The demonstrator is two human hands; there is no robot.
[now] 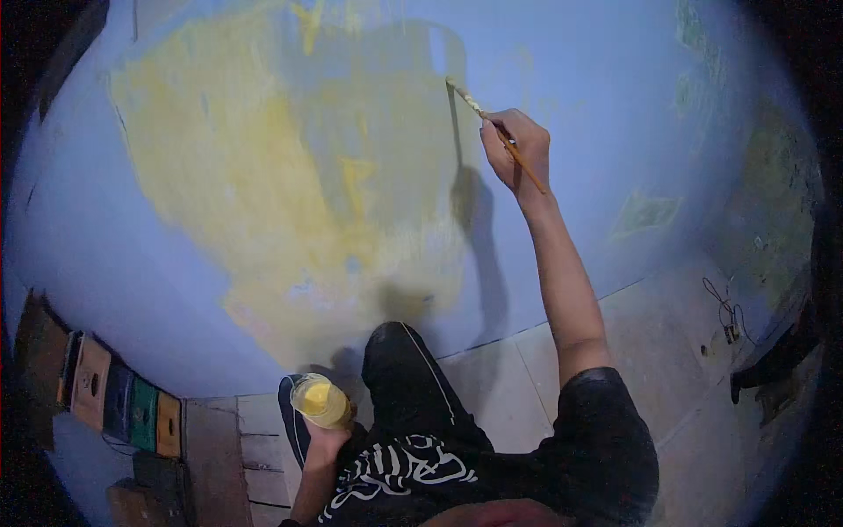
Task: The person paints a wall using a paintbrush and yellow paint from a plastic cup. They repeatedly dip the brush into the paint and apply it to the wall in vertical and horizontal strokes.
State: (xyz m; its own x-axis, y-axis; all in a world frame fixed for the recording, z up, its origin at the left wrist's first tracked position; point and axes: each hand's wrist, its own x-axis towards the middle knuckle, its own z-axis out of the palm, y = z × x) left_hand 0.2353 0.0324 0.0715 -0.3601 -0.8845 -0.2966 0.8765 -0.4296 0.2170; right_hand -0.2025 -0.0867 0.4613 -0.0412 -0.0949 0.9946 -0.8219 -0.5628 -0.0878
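Observation:
My right hand [516, 145] grips a long paintbrush [527, 172] with a wooden handle, its paint-smeared tip touching or very close to the pale blue wall [615, 97], near the upper right edge of an uneven yellow painted patch [211, 140]. The brush, hand and forearm throw a shadow onto the wall below and beside them. Low at the bottom middle, beside my dark-trousered leg, my left hand [327, 434] is wrapped round a clear container [320, 400] holding yellow paint.
The tiled floor [659, 369] runs along the wall's foot. Several coloured boxes [143, 415] stand at the left. A loose cable [727, 312] and a dark object [760, 369] lie at the right by a mottled greenish surface [773, 220]. Pale green marks show on the wall's right side.

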